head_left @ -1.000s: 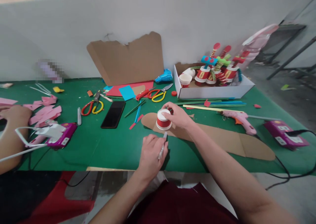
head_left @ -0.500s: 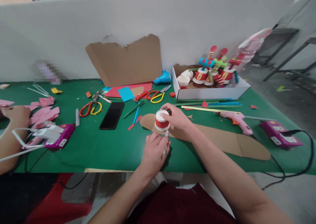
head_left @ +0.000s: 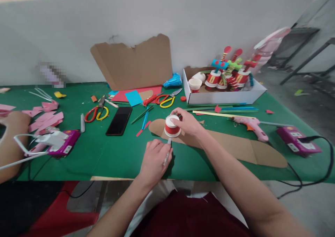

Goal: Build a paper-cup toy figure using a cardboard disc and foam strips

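Note:
A red-and-white paper cup [head_left: 172,127] stands upside down on a long brown cardboard piece [head_left: 235,146] on the green table [head_left: 117,153]. My right hand [head_left: 188,122] grips the cup from its right side. My left hand [head_left: 154,159] is closed round a grey pen [head_left: 166,153], whose tip points up at the cardboard just below the cup's rim.
Scissors [head_left: 97,112], a black phone [head_left: 120,120], coloured strips and paper lie behind the cup. A white box [head_left: 222,97] of finished cup figures stands at the back right. A pink glue gun [head_left: 251,125] and purple power strips [head_left: 298,143] flank the work. Another person's arm [head_left: 12,143] rests at the left.
My left hand with the pen has slid a little to the left along the cup's base. My right hand stays on the cup.

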A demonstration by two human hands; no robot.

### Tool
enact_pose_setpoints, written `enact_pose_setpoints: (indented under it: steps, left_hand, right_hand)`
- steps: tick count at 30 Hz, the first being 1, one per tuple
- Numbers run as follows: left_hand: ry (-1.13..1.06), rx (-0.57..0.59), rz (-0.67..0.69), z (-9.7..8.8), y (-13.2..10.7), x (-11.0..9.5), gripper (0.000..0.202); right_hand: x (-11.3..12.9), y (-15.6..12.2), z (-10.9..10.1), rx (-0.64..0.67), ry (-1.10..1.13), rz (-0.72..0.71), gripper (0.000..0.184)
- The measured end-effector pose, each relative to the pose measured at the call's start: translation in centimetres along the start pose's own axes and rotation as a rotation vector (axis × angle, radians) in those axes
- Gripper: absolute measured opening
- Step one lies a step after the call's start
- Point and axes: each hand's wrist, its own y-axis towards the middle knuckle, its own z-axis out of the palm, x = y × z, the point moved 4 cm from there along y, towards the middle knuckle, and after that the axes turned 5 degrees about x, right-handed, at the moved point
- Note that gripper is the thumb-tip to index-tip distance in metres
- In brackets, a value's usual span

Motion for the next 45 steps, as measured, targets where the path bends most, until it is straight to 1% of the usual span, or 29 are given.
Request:
enact_pose_setpoints:
  steps: [3,6,8,10,12,14,15,17,19,20,22,24,25,27,29,31,34,36,38,40,42,45]
  left_hand:
    - [-0.046,-0.077,-0.008,-1.7,-0.2,0.3,0.014]
    - [-0.082,-0.210,-0.041,-4.5,0.3,1.1,0.008]
    - [-0.108,-0.291,-0.134,-6.0,1.6,2.3,0.010]
    - [-0.185,-0.334,-0.252,-6.7,3.9,4.1,0.014]
    - [-0.318,-0.370,-0.330,-6.6,6.7,6.1,0.017]
    - [-0.441,-0.422,-0.349,-5.9,9.3,8.1,0.021]
    - [-0.467,-0.455,-0.351,-5.4,10.3,8.9,0.022]
    - [-0.437,-0.536,-0.358,-4.2,11.2,10.3,0.023]
    - [-0.375,-0.621,-0.362,-3.0,11.0,11.2,0.024]
    - [-0.356,-0.631,-0.355,-2.3,10.6,11.4,0.023]
    - [-0.306,-0.591,-0.295,-1.2,10.0,11.4,0.020]
    - [-0.233,-0.546,-0.205,-0.7,9.6,10.8,0.018]
    - [-0.201,-0.524,-0.171,-0.5,9.6,10.5,0.018]
    - [-0.163,-0.471,-0.144,-0.2,9.7,10.0,0.020]
    - [-0.161,-0.416,-0.144,0.1,10.0,9.7,0.024]
    - [-0.178,-0.380,-0.133,0.4,10.1,9.5,0.027]
    - [-0.213,-0.364,-0.102,0.7,10.1,9.1,0.030]
    - [-0.224,-0.347,-0.096,0.9,10.1,8.8,0.032]
    - [-0.228,-0.328,-0.099,1.1,10.1,8.7,0.032]
    - [-0.229,-0.323,-0.106,1.3,10.1,8.6,0.031]
    - [-0.225,-0.319,-0.120,1.5,10.1,8.7,0.029]
    - [-0.207,-0.295,-0.144,1.8,10.1,8.9,0.029]
  right_hand:
    - [-0.1,0.1,0.0,-0.001,-0.001,0.005,0.016]
    - [-0.1,0.2,-0.2,0.021,-0.032,0.031,0.017]
    - [0.0,0.4,-0.4,0.050,-0.065,0.037,0.018]
    - [-0.1,0.6,-0.6,0.088,-0.093,0.029,0.018]
    - [-0.1,0.9,-0.9,0.144,-0.119,0.019,0.018]
    - [0.0,1.2,-1.1,0.195,-0.145,0.003,0.020]
    - [0.0,1.2,-1.3,0.201,-0.153,-0.009,0.021]
    - [0.3,1.2,-1.7,0.154,-0.136,-0.037,0.024]
    - [0.7,1.0,-1.9,0.107,-0.085,-0.069,0.027]
    - [0.8,0.8,-1.8,0.106,-0.077,-0.092,0.030]
    - [1.0,0.4,-1.3,0.152,-0.108,-0.130,0.048]
    - [1.1,0.0,-0.7,0.205,-0.194,-0.150,0.064]
    - [1.1,-0.1,-0.4,0.219,-0.237,-0.153,0.065]
    - [1.2,-0.3,-0.3,0.213,-0.281,-0.155,0.060]
    - [1.6,-0.6,-0.8,0.168,-0.229,-0.161,0.054]
    - [2.1,-0.8,-2.1,0.101,-0.083,-0.157,0.053]
    - [2.3,-0.9,-4.6,-0.026,0.242,-0.118,0.055]
    - [2.1,-0.6,-6.1,-0.117,0.457,-0.096,0.054]
    - [1.4,-0.2,-7.0,-0.213,0.635,-0.075,0.054]
    - [0.4,0.1,-7.4,-0.314,0.772,-0.052,0.052]
    - [-0.8,0.3,-7.3,-0.384,0.869,-0.022,0.051]
    - [-2.3,0.5,-6.6,-0.399,0.947,0.022,0.047]
